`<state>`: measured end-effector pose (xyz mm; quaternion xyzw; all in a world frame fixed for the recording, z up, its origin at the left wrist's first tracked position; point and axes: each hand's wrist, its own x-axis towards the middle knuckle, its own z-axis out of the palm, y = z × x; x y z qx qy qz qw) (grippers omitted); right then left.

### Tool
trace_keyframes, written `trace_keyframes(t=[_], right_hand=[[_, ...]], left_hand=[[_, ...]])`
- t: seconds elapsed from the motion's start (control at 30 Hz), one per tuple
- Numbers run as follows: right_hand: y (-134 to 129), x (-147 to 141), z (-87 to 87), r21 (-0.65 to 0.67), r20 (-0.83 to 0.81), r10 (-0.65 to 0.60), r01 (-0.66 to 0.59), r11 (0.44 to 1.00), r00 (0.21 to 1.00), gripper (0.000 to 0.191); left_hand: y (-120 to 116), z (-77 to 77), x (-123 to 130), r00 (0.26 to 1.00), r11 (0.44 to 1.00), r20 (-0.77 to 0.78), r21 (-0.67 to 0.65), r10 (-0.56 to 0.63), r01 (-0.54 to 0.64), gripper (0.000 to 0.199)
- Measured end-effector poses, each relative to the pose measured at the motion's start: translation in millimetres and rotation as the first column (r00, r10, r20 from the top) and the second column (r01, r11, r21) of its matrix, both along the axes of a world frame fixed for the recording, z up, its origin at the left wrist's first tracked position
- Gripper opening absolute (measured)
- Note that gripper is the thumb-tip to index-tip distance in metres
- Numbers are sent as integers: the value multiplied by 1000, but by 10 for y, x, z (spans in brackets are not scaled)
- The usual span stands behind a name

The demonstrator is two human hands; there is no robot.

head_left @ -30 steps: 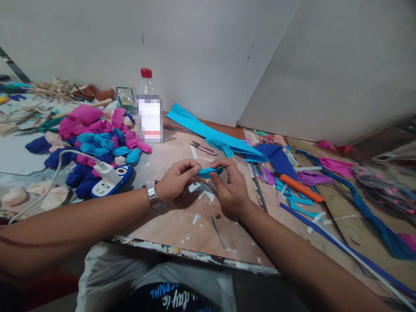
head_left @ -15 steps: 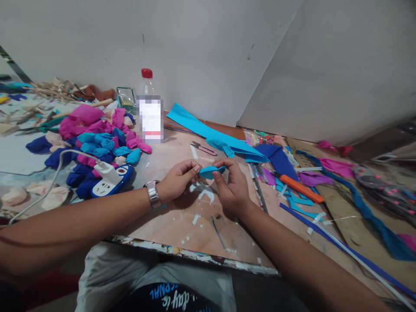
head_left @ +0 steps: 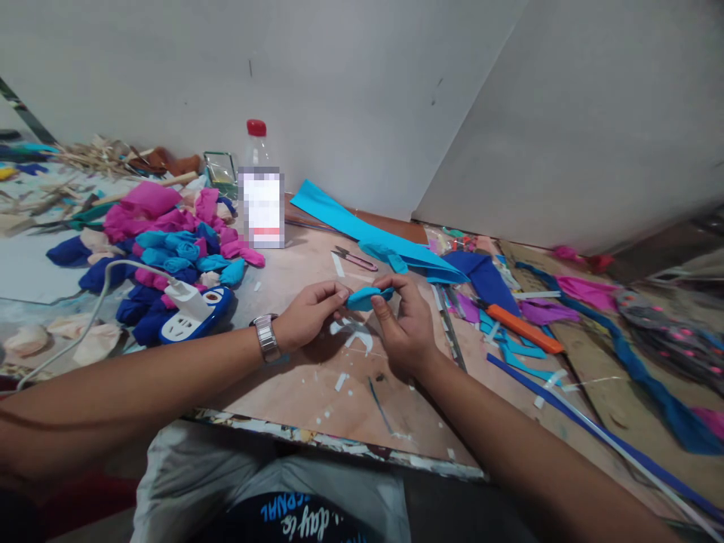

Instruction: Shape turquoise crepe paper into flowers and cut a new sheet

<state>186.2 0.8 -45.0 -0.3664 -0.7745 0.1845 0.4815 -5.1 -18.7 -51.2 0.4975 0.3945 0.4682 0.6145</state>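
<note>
A small piece of light blue fabric [head_left: 365, 298], folded or rolled, is stretched between my two hands above the tabletop. My left hand [head_left: 311, 313], with a metal watch at the wrist, pinches its left end between thumb and fingertips. At the other end, my right hand [head_left: 406, 324] grips it with the thumb in front and fingers curled behind. Beyond the hands lie pink-handled thread snips [head_left: 356, 259] and a long bright blue fabric strip [head_left: 367, 230]. A smaller blue twisted piece [head_left: 385, 255] rests against that strip.
To the left, a heap of fabric buds [head_left: 175, 253] in blue, pink and cream sits behind a blue-and-white power strip [head_left: 197, 317] with a charger. A red-capped bottle [head_left: 256, 151] stands near the wall. An orange cutter [head_left: 523, 326] lies right among fabric scraps.
Almost nothing differs; both hands keep hold of the blue fabric in nearly the same place.
</note>
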Motion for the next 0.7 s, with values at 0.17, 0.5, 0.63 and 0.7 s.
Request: trace_keyframes(t=[0.17,0.5,0.63,0.7], right_hand=[[3,0,3,18,-15,-1,1,1000,1000,15],[-8,-5,18,17,-10,-6,6,1000,1000,15],[-9,-10,21,19,4,5,-5,1000,1000,15],[-7,-8,13,23,1,22,-22,999,1000,15]], left_hand=[[-1,-2,0,1000,1000,4,-3,-7,7,42],[6,-33,-15,999,999,39,33,-27,26,38],[19,-59,-18,994,999,101,-36,-29,33,37],[28,-68,-18,992,998,125,-49,-30,36,34]])
